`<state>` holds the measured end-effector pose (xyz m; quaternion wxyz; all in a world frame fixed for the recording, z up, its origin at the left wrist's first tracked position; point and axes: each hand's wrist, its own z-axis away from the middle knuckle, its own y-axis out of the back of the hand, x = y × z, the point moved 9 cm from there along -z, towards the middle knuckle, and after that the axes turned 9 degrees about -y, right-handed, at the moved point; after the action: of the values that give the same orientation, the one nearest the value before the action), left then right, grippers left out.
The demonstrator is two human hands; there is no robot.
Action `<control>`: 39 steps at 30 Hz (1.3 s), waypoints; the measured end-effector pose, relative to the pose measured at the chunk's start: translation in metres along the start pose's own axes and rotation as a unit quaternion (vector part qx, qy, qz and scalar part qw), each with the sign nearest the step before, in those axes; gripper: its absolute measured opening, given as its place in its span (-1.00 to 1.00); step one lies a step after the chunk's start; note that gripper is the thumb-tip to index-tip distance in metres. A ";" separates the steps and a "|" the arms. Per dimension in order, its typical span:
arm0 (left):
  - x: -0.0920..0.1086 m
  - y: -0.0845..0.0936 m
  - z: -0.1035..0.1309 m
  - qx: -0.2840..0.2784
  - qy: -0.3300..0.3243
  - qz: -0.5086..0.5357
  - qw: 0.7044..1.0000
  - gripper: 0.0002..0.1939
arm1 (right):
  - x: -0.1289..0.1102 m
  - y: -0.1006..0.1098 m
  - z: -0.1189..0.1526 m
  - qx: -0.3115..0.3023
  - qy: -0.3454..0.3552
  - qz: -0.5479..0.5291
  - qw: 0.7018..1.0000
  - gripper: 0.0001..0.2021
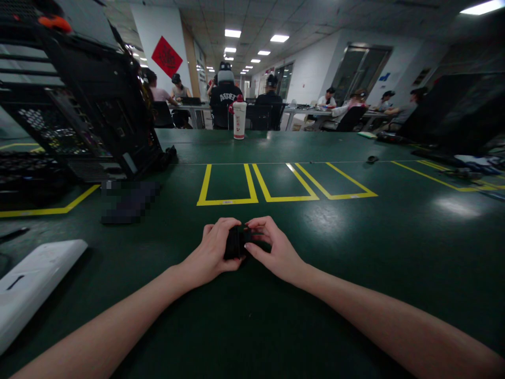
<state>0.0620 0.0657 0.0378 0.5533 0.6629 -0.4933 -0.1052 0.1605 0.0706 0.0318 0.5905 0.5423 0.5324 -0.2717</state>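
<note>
Is a green tabletop; bears yellow tape, a white cup, a black computer case, a white slab.

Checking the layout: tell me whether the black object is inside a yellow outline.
No, the left hand holds the black object on the near side of the yellow outlines.

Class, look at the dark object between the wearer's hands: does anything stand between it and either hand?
Nothing visible does. The left hand holds the dark object, and the right hand curls at its right side, with no other item between.
</note>
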 end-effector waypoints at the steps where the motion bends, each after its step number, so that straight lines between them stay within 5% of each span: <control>1: 0.000 0.000 0.000 0.002 0.000 -0.001 1.000 -0.42 | 0.004 0.000 -0.001 -0.002 -0.016 -0.024 1.000 -0.72; 6: -0.002 -0.001 -0.001 0.004 -0.007 -0.005 1.000 -0.41 | 0.011 -0.011 -0.007 -0.075 -0.058 -0.109 0.990 -0.71; 14: 0.003 0.000 0.000 0.010 -0.025 -0.012 1.000 -0.42 | 0.020 -0.018 -0.011 -0.105 -0.161 -0.183 0.964 -0.73; 26: 0.003 0.001 0.000 0.004 -0.013 0.012 1.000 -0.41 | 0.008 -0.015 -0.002 -0.053 -0.076 -0.114 0.989 -0.86; 34: -0.002 0.000 0.001 0.008 0.011 0.012 1.000 -0.41 | 0.015 -0.017 -0.005 -0.080 -0.113 -0.082 0.987 -0.79; 39: 0.003 0.002 0.000 0.013 -0.008 -0.002 1.000 -0.43 | 0.005 -0.020 -0.002 -0.095 -0.063 -0.041 0.993 -0.85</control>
<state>0.0621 0.0635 0.0402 0.5407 0.6701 -0.4975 -0.1056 0.1436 0.0687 0.0207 0.6603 0.4431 0.5394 -0.2771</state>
